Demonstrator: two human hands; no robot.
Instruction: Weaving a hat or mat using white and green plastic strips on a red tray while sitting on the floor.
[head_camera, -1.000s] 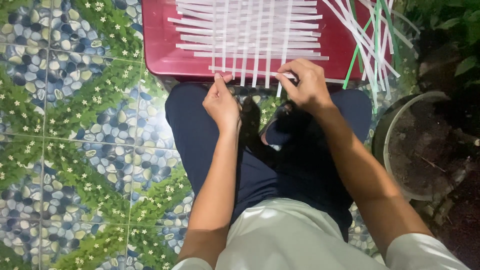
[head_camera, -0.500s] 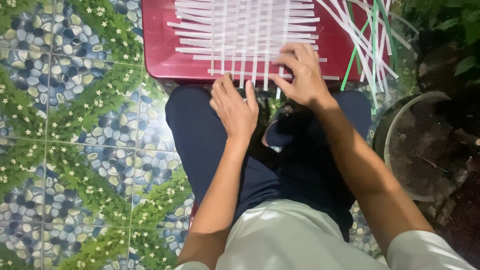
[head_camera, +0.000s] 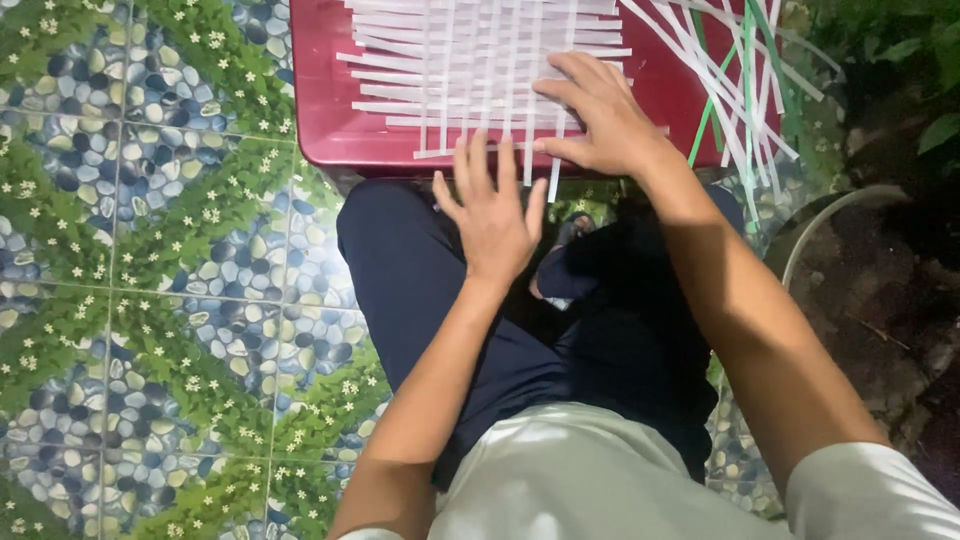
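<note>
A mat of woven white strips (head_camera: 470, 70) lies on a dark red plastic board (head_camera: 330, 110) in front of my knees. My right hand (head_camera: 600, 115) rests on the mat's near right corner, fingers pressing down on the strips and thumb at the lower edge. My left hand (head_camera: 490, 215) hovers flat with fingers spread just below the mat's near edge, its fingertips touching the ends of the vertical strips. It holds nothing.
Loose white and green strips (head_camera: 740, 90) fan off the board's right side. Patterned pebble-and-leaf floor tiles (head_camera: 150, 250) spread to the left. A round grey basin rim (head_camera: 830, 210) and dark soil with plants lie to the right. My legs in dark trousers (head_camera: 440, 300) are below the board.
My left hand has opened and slid down from the mat's lower edge, fingers spreading. My right hand has shifted from pinching strip ends to pressing flat on the mat.
</note>
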